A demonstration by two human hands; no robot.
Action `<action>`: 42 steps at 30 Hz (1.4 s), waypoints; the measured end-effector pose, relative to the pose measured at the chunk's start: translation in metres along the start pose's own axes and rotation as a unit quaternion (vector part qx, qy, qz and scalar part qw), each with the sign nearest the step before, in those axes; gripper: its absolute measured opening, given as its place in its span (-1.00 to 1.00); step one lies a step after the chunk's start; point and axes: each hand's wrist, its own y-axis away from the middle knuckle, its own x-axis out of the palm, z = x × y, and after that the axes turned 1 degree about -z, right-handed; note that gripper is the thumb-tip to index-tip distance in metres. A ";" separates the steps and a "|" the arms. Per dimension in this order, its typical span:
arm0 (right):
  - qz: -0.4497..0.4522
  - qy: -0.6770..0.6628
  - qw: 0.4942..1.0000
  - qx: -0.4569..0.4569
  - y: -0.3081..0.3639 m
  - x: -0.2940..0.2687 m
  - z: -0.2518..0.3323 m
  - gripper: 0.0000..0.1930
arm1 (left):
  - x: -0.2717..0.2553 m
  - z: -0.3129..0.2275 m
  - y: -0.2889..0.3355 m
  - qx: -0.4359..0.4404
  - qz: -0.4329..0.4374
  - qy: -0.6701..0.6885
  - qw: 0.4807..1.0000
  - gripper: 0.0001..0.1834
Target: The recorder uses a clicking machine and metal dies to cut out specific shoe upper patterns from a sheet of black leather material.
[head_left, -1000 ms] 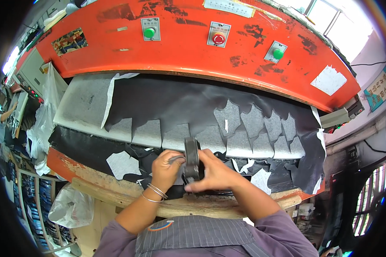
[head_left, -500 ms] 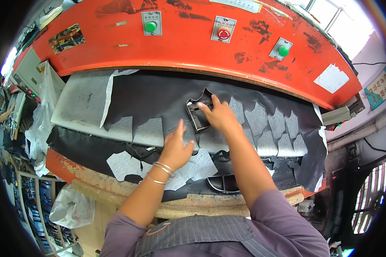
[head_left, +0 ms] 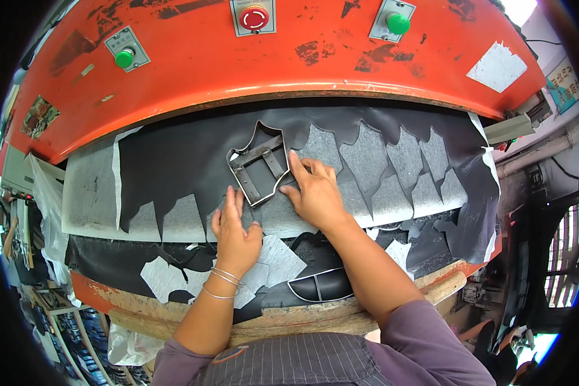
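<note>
A hollow metal cutting die [head_left: 246, 183] with crossbars lies on a black leather-like sheet [head_left: 180, 154], beside a row of cut-out gaps. My right hand [head_left: 316, 196] holds the die's right corner, its index finger on one side and the thumb on the other. My left hand [head_left: 237, 235] has its fingers stretched out, the tips at the die's lower left edge. Through the gaps right of the die shows a grey speckled layer [head_left: 360, 161]. Several light grey cut pieces [head_left: 283, 260] lie loosely below my left hand.
A red machine beam [head_left: 225, 77] spans the back, bearing two green buttons [head_left: 398, 24] and a red one [head_left: 255, 17]. A curved die with a divider [head_left: 318, 287] lies near the worn front edge [head_left: 315, 313]. Clear plastic bags [head_left: 50, 212] hang left.
The die has been turned and set beside the cut gaps. My right hand has moved from its top to its right corner; my left hand now reaches its lower edge. The view has shifted.
</note>
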 end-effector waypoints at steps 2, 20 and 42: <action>-0.013 0.016 1.000 -0.017 -0.003 -0.001 -0.002 -0.31 | 0.002 -0.002 -0.003 -0.006 -0.007 0.001 1.000 -0.11; -0.475 -0.077 0.877 0.022 -0.006 -0.147 0.043 -0.34 | -0.147 0.020 -0.001 0.077 -0.346 0.221 0.909 -0.74; 0.147 0.042 0.979 -0.137 0.205 -0.045 0.144 -0.64 | -0.052 -0.025 0.202 0.136 -0.009 -0.087 0.987 -0.80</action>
